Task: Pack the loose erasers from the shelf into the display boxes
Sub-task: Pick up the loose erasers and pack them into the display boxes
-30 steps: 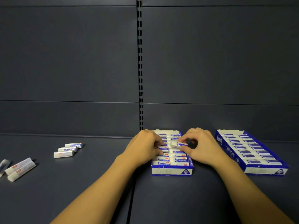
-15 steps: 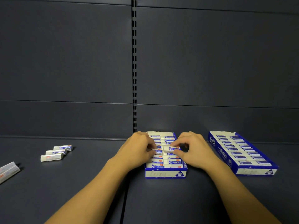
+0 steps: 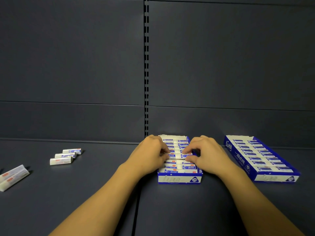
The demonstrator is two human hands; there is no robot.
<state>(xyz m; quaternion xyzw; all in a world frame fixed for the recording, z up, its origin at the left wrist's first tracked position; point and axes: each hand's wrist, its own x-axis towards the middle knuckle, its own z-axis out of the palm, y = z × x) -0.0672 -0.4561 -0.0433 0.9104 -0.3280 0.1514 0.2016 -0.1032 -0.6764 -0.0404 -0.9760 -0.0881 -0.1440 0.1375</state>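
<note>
Dark grey metal shelf with matching back panels, slotted upright running down the middle of the back wall. Seam in the shelf deck just left of centre, toward the front edge.

Centre of shelf, near the back edge: blue-and-white display box, open top, "2B" mark on front wall, rows of white erasers with blue sleeves inside. Left hand over the box's left side, fingers curled, tips pinching the left end of one eraser lying across the middle rows. Right hand over the box's right side, fingers curled, thumb and forefinger pinching the right end of the same eraser. Eraser level with or just above its neighbours; seated or not, cannot tell. Both forearms bare, coming in from the front edge.

Right part of shelf, near the back edge: second display box, same print, angled with its near end toward the right edge, packed with erasers in two columns. Well apart from the first box.

Left half of shelf: three loose erasers side by side, staggered, touching or nearly so, midway between back and front edges. At the far left edge: two longer white wrapped pieces with red labels, lying diagonally, partly cut off by the frame.
</note>
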